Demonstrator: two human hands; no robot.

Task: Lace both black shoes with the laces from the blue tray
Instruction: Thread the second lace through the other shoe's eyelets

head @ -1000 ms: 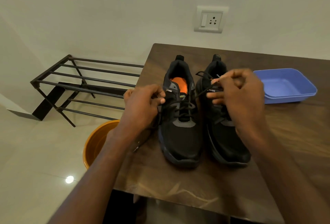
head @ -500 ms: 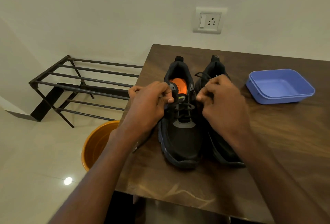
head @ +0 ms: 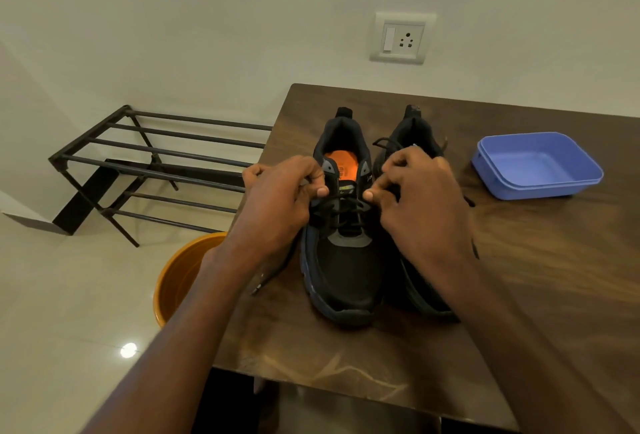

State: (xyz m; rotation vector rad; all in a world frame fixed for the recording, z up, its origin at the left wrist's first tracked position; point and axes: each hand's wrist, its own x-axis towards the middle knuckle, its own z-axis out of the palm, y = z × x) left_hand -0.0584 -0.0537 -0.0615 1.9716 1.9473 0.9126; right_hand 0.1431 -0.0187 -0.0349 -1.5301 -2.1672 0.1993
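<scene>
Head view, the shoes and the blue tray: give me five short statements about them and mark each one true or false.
1. Both hands work at the left shoe. True: the left hand and right hand pinch its lace at either side.
2. The blue tray holds a coiled lace. False: nothing shows inside it.
3. The left shoe has an orange insole. True.
4. The tray sits between the two shoes. False: it stands apart, right of the right shoe.
5. The shoes' toes point toward the wall. False: they point toward the person.
</scene>
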